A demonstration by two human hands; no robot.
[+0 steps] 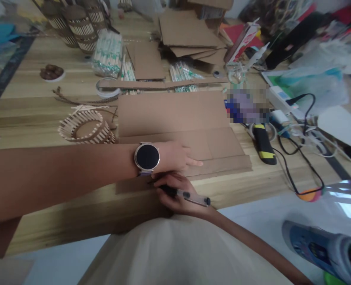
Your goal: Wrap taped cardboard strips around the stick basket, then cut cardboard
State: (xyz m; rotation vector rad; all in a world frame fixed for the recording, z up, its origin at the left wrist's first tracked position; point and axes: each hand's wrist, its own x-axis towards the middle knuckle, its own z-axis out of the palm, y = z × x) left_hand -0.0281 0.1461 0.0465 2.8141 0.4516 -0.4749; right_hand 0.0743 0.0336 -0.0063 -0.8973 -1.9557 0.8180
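My left hand [175,156], with a round-faced watch [147,157] on its wrist, lies across a cardboard strip [229,164], fingers stretched out and pressing down. The strip rests along the near part of a larger cardboard sheet [169,111]. Just below, my right hand [180,194] is closed around a pen [193,197] with a black grip. Its tip points left, at the cardboard's near edge under my left wrist; whether it touches is hard to see. Beyond my left forearm stands a ring of small wooden sticks [86,128] on cardboard.
A black-and-yellow utility knife [264,144] lies right of the sheet, near cables [294,158]. Behind are a long cardboard strip [140,84], a tape roll [107,89], bundled wrapped sticks [107,53] and stacked cardboard [187,29]. A small bowl [52,73] holds brown pieces.
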